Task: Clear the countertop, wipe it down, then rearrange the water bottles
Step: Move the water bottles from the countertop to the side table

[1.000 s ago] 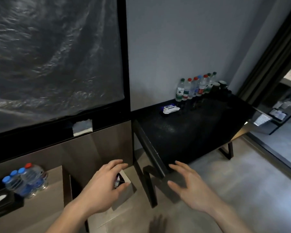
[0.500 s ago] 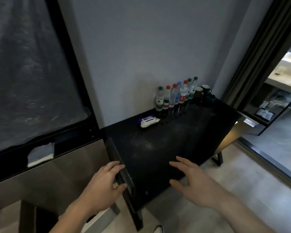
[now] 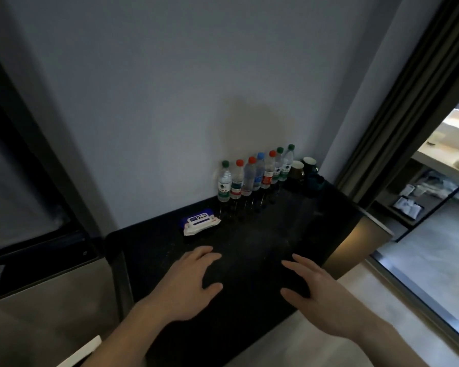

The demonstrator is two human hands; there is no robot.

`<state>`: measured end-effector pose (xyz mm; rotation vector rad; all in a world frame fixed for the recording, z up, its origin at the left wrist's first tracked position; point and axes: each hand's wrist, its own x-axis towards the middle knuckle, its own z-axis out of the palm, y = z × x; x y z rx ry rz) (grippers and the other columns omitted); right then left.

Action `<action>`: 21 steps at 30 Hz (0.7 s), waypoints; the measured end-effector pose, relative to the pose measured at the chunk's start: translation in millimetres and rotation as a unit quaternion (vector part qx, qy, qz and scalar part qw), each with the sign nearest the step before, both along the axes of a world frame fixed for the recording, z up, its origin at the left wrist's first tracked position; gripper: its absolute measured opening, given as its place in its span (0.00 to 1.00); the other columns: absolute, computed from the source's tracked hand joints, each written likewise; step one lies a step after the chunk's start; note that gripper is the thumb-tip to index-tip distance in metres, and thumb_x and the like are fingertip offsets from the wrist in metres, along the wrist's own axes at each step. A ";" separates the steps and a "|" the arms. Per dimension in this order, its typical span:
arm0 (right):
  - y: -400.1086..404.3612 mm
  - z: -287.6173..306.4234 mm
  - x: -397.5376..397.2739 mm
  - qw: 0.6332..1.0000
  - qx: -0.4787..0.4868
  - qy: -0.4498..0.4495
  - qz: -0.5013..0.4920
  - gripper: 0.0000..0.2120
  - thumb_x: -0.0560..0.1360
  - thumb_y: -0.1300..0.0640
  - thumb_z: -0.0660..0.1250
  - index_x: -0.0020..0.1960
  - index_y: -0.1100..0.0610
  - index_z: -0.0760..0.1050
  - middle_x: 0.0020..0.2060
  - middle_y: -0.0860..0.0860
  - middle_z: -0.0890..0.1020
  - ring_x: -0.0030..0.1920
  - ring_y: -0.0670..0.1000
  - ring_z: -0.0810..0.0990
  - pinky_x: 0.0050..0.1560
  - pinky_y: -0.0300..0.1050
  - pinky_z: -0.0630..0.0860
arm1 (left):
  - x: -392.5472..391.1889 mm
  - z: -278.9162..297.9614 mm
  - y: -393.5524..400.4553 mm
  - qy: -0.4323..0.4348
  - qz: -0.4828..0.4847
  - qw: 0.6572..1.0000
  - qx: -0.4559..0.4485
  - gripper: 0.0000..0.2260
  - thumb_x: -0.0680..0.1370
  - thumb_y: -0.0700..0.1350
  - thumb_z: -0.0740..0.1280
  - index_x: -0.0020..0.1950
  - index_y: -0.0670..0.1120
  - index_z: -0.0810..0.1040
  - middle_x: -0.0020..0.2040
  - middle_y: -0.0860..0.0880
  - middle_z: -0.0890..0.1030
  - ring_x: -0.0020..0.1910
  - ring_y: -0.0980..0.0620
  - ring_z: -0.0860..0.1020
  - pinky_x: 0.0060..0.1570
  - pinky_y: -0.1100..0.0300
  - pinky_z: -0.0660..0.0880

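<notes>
A black countertop (image 3: 263, 242) runs along the grey wall. Several water bottles (image 3: 252, 176) with green, red and blue caps stand in a row against the wall at the back. A white and blue wet-wipe pack (image 3: 199, 223) lies on the counter to the left of the bottles. My left hand (image 3: 188, 283) hovers over the near part of the counter with relaxed fingers and holds nothing. My right hand (image 3: 318, 295) is also over the near edge, fingers spread, holding nothing. Both hands are well short of the bottles.
Two dark mugs (image 3: 304, 169) stand to the right of the bottle row. A dark window frame (image 3: 64, 181) and a lower ledge (image 3: 51, 287) lie to the left. A doorway with a dark frame (image 3: 398, 115) opens at the right over grey floor (image 3: 421, 260).
The view has swung right and closer, so the counter now fills the middle. Both hands have come forward over the countertop; the left hand has moved off the counter's left edge.
</notes>
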<state>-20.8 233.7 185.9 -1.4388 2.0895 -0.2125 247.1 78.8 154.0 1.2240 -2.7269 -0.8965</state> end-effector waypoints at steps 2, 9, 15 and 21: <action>-19.2 -4.5 -26.6 1.000 0.011 -0.004 0.014 0.33 0.80 0.37 0.65 0.81 0.38 0.57 0.82 0.38 0.52 0.82 0.47 0.55 0.81 0.48 0.58 | -16.3 -4.2 -8.0 -0.005 0.025 1.000 -0.005 0.31 0.79 0.62 0.66 0.80 0.62 0.60 0.81 0.61 0.56 0.79 0.57 0.57 0.79 0.54 0.58; -76.5 -26.1 -124.6 0.995 0.036 -0.006 0.097 0.35 0.80 0.37 0.66 0.82 0.38 0.55 0.83 0.40 0.51 0.82 0.49 0.54 0.79 0.48 0.56 | -62.6 -25.4 -15.0 -0.014 0.163 0.986 -0.015 0.30 0.79 0.61 0.68 0.79 0.60 0.62 0.80 0.61 0.58 0.77 0.58 0.61 0.77 0.58 0.60; -130.3 -25.7 -202.4 0.984 0.049 -0.011 0.173 0.35 0.80 0.37 0.65 0.82 0.40 0.56 0.83 0.42 0.51 0.82 0.51 0.54 0.81 0.50 0.56 | -106.4 -26.8 -6.3 0.005 0.265 0.964 -0.026 0.30 0.78 0.60 0.70 0.78 0.60 0.64 0.78 0.61 0.60 0.75 0.58 0.64 0.76 0.58 0.64; -188.0 -28.5 -228.4 0.977 0.022 -0.021 0.212 0.35 0.80 0.38 0.66 0.82 0.41 0.57 0.83 0.43 0.52 0.82 0.52 0.56 0.81 0.51 0.58 | -121.3 -34.6 -26.1 -0.035 0.290 0.956 -0.003 0.32 0.78 0.58 0.70 0.80 0.59 0.62 0.80 0.59 0.57 0.77 0.55 0.63 0.76 0.58 0.62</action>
